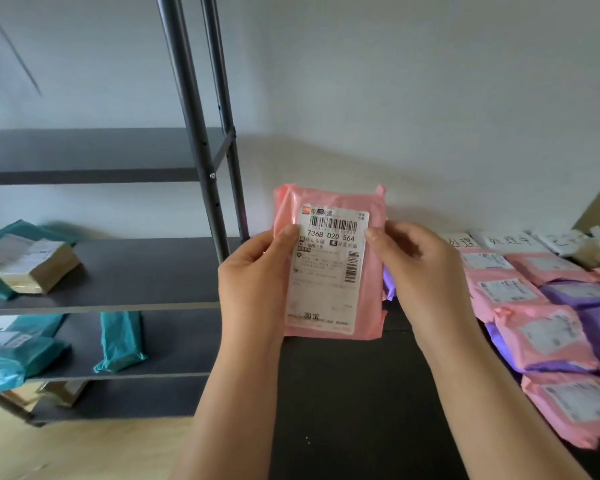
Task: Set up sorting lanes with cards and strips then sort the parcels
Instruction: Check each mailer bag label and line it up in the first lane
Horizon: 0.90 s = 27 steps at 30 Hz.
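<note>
The pink parcel (329, 261) is held upright in the air at the centre of the view, over the bare left part of the dark worktop (343, 393). Its printed label (329, 268) is turned toward the camera, which looks like a pause to read the address before choosing a lane. The left hand (253, 282) and the right hand (420, 271) grip it by its two side edges, each thumb pressed on the front beside the label and the fingers curled round behind, out of sight; that hold leaves the barcode and number uncovered. To the right, handwritten cards (510, 241) lie along the far edge of the worktop by the wall. Pink and purple sorted parcels (548, 337) run from them toward the near side in rows, labels up, so each row sits under its own heading. On the left, a grey shelf rack (136, 268) carries teal parcels (118, 341) and a brown box (39, 268), well apart from the lanes, probably stock not yet sorted.
</note>
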Available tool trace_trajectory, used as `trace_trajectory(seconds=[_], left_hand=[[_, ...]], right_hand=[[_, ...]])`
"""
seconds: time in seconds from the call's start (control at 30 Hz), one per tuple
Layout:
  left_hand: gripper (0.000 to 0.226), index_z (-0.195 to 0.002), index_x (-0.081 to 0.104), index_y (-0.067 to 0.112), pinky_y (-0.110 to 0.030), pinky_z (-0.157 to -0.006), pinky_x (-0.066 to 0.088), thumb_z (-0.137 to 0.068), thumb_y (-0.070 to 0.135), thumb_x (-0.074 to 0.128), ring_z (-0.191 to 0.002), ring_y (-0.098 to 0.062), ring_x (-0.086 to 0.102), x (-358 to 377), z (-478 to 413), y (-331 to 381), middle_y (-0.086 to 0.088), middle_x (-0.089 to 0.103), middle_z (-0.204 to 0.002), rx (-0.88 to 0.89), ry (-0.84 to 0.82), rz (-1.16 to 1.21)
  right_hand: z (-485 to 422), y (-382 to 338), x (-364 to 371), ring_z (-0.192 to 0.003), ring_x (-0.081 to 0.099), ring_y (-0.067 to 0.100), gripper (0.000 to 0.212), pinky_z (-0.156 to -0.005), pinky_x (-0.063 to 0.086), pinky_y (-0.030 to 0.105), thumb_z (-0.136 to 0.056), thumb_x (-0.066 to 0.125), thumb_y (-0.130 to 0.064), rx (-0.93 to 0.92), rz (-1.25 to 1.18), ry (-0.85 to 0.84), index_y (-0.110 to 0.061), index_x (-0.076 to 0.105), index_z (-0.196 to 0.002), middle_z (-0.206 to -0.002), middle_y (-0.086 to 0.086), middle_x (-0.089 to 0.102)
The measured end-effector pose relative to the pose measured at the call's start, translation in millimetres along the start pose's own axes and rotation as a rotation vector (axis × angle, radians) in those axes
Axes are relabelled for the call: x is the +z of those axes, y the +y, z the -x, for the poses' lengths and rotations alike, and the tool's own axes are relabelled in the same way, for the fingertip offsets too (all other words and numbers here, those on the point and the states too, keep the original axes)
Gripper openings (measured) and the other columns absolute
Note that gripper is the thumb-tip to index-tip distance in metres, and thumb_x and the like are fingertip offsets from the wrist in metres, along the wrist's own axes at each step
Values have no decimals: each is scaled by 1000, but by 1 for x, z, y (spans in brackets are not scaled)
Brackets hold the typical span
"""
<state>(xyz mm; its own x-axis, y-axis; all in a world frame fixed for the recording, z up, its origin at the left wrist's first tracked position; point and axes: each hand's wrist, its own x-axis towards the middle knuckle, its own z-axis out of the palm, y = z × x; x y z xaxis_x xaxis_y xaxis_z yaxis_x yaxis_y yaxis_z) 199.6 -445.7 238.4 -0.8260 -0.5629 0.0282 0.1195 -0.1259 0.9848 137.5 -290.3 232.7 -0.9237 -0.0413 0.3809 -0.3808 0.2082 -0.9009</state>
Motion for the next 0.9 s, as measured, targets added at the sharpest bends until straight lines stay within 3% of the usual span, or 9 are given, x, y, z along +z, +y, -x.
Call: trace_trajectory(seconds=[0.07,0.2,0.27,0.33,0.4,0.63,0.9], left_hand=[[15,-78,77,27,-37,-71,61,-88,36,71,-80,-21,75,-1,0,3,1,77,-88,-14,-30,32],[16,-80,77,18,-42,-78,60,-82,34,75,-85,-25,75,-1,0,6,-4,77,-91,-31,-52,72],[20,-78,77,18,-43,-78,59,-75,38,77,-84,-26,75,-3,0,6,-4,77,-91,-27,-67,80],[26,-75,77,20,-45,-81,59,-65,45,76,-86,-26,75,-4,1,8,-4,77,-91,-22,-80,94],[28,-73,77,21,-48,-84,59,-61,46,77,-87,-27,74,-5,2,8,-5,77,-92,-16,-91,107],[26,-74,78,22,-47,-84,58,-60,44,80,-90,-28,74,-12,-2,12,-8,77,-94,31,-117,158],[17,-76,78,25,-34,-68,60,-70,41,78,-84,-24,76,-13,-6,14,-4,77,-93,26,-84,165]], right_hand=[[2,-3,-1,-74,69,3,7,-58,52,20,-91,67,-34,-51,9,20,-32,73,-88,-82,-20,73],[3,-5,-3,-69,68,8,16,-64,54,30,-93,68,-27,-85,4,107,-38,74,-82,-76,-17,74],[4,-5,-3,-67,67,8,21,-60,53,25,-93,68,-24,-106,6,122,-40,73,-80,-74,-17,73],[3,-6,-2,-66,65,1,23,-55,47,11,-94,67,-21,-126,3,132,-38,72,-80,-75,-19,72],[2,-6,0,-69,64,-3,16,-59,43,5,-95,66,-20,-143,54,157,-30,72,-84,-80,-22,71],[2,-11,8,-78,66,2,14,-65,47,9,-97,61,-22,-174,53,179,-22,71,-88,-80,-17,71],[-1,-16,8,-84,65,-3,11,-65,46,5,-97,60,-19,-257,88,104,-20,71,-94,-87,-20,70]])
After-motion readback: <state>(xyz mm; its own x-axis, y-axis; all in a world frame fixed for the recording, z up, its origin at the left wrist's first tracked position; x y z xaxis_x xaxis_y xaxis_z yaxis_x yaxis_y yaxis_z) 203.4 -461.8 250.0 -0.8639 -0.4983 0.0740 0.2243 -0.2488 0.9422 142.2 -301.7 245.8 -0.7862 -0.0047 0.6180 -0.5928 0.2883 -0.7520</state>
